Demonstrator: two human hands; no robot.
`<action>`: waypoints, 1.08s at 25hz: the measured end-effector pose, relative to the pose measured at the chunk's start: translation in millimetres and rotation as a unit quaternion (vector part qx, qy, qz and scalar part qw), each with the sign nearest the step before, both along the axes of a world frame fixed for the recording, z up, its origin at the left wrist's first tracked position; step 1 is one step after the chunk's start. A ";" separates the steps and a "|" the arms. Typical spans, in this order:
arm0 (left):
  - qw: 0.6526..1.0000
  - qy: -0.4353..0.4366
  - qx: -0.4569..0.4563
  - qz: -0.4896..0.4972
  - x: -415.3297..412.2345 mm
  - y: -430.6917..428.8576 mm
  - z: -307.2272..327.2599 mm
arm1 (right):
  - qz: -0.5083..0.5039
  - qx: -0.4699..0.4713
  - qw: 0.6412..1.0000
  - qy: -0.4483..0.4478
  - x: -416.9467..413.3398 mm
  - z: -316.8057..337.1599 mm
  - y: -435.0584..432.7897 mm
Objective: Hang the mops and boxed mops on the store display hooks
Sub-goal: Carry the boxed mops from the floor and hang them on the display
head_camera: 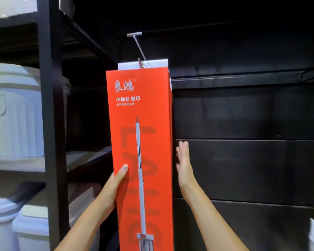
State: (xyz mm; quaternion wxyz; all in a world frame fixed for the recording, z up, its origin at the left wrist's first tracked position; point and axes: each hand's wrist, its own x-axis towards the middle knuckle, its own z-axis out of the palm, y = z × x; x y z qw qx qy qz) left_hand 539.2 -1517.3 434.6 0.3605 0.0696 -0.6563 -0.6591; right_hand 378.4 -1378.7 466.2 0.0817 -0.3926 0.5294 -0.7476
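Two bare forearms are seen nearest the camera, reaching up from the bottom edge. The left hand (116,180) is closed around the left edge of a tall red box (141,142), its thumb pressed flat on the printed front; the other fingers are hidden behind the box. The right hand (184,165) is held open and flat, fingers together, just beside the box's right edge; whether it touches cannot be told. The box shows a mop pictured on its front, and its white top tab (152,63) is threaded on a metal hook (139,47) that slopes down from the dark wall. More boxes appear to be stacked behind it. Pale plastic bins (14,113) are seen on black shelving (47,87) to the left.

The box is judged stiff and fairly light but long, so likely to swing; it is best gripped by both long edges around mid-height, with care for the thin tab.
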 end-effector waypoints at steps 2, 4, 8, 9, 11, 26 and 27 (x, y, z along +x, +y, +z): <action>0.999 0.003 0.043 -0.009 -5.0 -3.7 -8.4 | 0.026 0.035 0.998 -0.043 -11.3 -40.7 -17.0; 0.997 0.022 0.074 -0.020 -9.7 -9.0 -17.6 | 0.031 0.092 0.992 -0.080 -26.5 -77.2 -44.7; 0.993 0.043 0.104 -0.027 -10.7 -15.5 -19.6 | 0.023 0.101 0.991 -0.079 -52.8 -106.2 -82.7; 0.994 0.042 0.091 -0.030 -10.2 -17.8 -19.7 | 0.019 0.099 0.992 -0.081 -52.6 -103.9 -82.8; 0.996 0.039 0.060 -0.047 -10.0 -19.9 -21.1 | 0.027 0.089 0.992 -0.082 -54.2 -102.5 -81.8; 0.984 0.065 -0.084 0.144 5.4 6.9 -22.8 | -0.051 0.150 0.986 0.048 -12.5 -61.9 1.7; 0.976 0.065 -0.113 0.174 8.7 7.0 -23.7 | -0.063 0.159 0.983 0.065 -12.6 -60.6 12.1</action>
